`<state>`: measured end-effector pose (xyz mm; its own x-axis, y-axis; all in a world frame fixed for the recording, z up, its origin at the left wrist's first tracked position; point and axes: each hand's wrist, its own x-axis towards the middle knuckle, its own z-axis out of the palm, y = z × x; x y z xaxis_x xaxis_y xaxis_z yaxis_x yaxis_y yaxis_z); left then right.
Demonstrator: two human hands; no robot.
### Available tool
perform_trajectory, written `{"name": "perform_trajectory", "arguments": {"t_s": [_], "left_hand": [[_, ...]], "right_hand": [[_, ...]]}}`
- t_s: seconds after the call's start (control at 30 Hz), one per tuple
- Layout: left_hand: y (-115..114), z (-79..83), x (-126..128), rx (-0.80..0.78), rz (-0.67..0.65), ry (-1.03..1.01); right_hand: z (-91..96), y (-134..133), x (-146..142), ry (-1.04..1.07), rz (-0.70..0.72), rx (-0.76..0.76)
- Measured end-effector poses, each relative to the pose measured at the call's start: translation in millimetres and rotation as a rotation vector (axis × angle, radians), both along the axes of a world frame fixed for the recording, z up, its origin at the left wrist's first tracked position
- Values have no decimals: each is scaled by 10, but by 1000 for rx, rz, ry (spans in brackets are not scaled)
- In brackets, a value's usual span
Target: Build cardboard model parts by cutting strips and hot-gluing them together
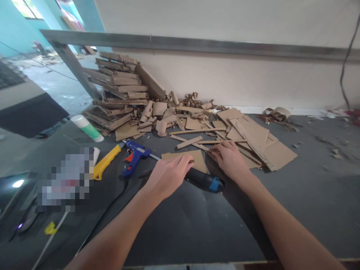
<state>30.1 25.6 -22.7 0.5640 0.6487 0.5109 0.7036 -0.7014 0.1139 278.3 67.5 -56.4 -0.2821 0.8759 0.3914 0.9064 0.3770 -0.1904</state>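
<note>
At ten o'clock from my left hand (pixel 173 172), which pinches one small cardboard piece (pixel 192 161), lies one blue glue gun (pixel 137 152); my right hand (pixel 229 157) grips one corrugated strip (pixel 205 148).

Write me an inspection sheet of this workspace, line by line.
Surface: dark table, small scraps scattered on it.
Work things: cardboard strips and sheet, black tool, glue gun, yellow tool.
Clutter: heap of cardboard by the wall, stack to its left.
Hands: left hand by black tool, grip unclear; right hand touching a strip.
Cables: black cord at glue gun; white cable, left.
Surroundings: metal rail before the wall.
</note>
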Motion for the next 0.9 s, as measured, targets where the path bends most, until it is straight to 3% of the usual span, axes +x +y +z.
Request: {"name": "perform_trajectory", "arguments": {"t_s": [0.27, 0.5, 0.67, 0.9], "left_hand": [[40, 85, -54, 82, 112, -97], [50, 109, -69, 121, 131, -137], [53, 137, -75, 101, 103, -87], [78, 173, -63, 86, 85, -90]], "right_hand": [[225, -55, 29, 166, -22, 63], [313, -107, -65, 257, -15, 5], [395, -193, -150, 220, 110, -58], [364, -227, -208, 228, 316, 58]]}}
